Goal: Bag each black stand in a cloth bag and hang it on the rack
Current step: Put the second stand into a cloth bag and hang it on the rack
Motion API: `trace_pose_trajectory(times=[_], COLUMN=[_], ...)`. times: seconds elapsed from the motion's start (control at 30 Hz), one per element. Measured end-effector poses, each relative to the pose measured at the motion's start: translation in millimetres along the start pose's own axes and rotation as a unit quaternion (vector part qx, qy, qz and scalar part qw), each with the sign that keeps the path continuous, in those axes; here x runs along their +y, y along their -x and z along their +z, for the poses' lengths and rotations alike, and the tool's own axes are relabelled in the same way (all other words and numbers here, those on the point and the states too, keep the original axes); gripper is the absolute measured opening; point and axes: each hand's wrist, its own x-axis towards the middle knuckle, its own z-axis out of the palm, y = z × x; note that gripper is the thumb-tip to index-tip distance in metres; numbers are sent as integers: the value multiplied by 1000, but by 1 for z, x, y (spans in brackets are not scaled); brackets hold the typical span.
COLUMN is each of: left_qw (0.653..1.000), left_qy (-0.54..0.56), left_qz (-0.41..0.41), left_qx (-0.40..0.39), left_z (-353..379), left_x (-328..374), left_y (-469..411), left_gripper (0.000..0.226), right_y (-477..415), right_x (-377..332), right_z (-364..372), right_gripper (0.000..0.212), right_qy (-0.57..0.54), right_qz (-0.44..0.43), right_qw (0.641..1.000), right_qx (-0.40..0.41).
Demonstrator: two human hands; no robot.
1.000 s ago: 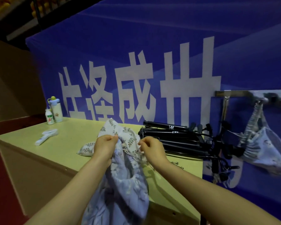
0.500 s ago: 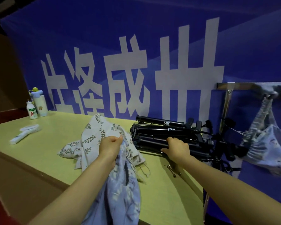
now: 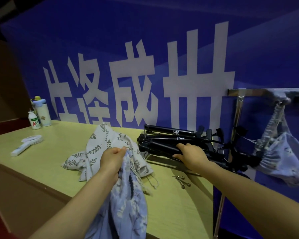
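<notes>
While the left hand (image 3: 113, 158) grips a blue cloth bag (image 3: 128, 213), the right hand (image 3: 191, 155) clasps a black stand (image 3: 159, 147).

The pale-blue floral cloth bag (image 3: 281, 157) hung at the right is cropped by the picture's edge; its contents are concealed.

— Left hand (image 3: 112, 158)?
— Fist raised, fingers bunched round the mouth of the blue cloth bag (image 3: 128, 204), forearm sloping down behind the fingers.
— Right hand (image 3: 191, 154)?
— Arm stretched forward (nearly straight), fingers over and thumb under a black stand (image 3: 160, 147).
</notes>
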Motion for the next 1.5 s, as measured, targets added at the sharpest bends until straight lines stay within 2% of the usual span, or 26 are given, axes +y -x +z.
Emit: trace_pose_trajectory(times=[0.17,0.3,0.37,0.47,0.67,0.83,0.97,1.1,1.2,1.27,1.37,1.5], left_qw=[999,995,989,978,960,920,871,842,842,848,860,883], left_qy=[-23,-56,-67,-100,-146,-295,-375,-417,-417,-421,-404,-352], left_qz=[24,37,35,30,68,163,246,313,328,309,304,301], left_qx=[16,80,125,182,227,201,198,140,98,90,69,79], left_z=[-7,-18,-29,-49,-91,-107,-117,-107,-92,-89,-92,-87], left_x=[8,24,34,45,60,74,79,79,72,66,58,58], left_y=[9,25,35,46,68,91,108,121,123,123,124,129], left_gripper=[23,38,46,44,40,35,35,31,27,27,30,35], right_y=[3,15,27,49,88,105,114,121,124,123,122,119], right_x=[-12,-30,-43,-65,-96,-117,-136,-160,-183,-192,-196,-205], right_z=[-31,-58,-72,-91,-103,-108,-117,-118,-119,-124,-138,-154], right_gripper=[49,53,51,52,50,49,47,39,36,34,25,34], right_qy=[14,10,6,3,65,107,117,160,200,220,214,190], right_qz=[-39,-72,-105,-168,-296,-348,-354,-370,-386,-394,-393,-376], right_qw=[997,990,984,973,939,918,917,906,890,882,884,906], right_qx=[65,125,145,160,163,155,144,130,135,137,135,42])
